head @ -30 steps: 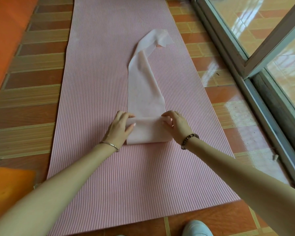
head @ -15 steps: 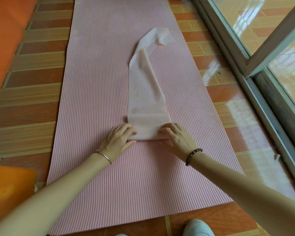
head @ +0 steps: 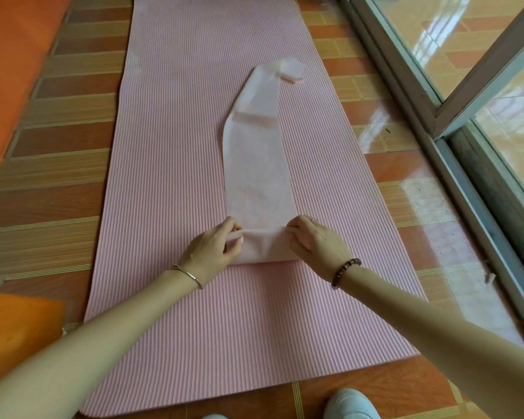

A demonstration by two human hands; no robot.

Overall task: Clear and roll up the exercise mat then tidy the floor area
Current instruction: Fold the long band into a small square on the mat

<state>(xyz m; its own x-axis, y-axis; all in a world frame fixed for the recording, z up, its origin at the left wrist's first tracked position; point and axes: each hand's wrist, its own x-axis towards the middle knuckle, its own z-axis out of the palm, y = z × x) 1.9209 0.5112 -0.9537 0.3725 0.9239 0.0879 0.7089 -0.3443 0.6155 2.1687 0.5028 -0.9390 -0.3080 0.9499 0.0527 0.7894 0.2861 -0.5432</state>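
band (head: 256, 164) runs lengthwise up the mat (head: 170, 176), away from left hand (head: 214, 247) and right hand (head: 315, 246), which pinch opposite edges of its folded near end.

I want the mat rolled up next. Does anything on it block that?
Yes: a pale pink stretch band lies along the pink mat, its near end folded over and gripped by the left hand and right hand. Nothing else lies on it.

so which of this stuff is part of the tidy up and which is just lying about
Part of the job:
- pink mat
- band lying on it, near end held by left hand and right hand

Just there:
- orange mat
- door frame
- shoe
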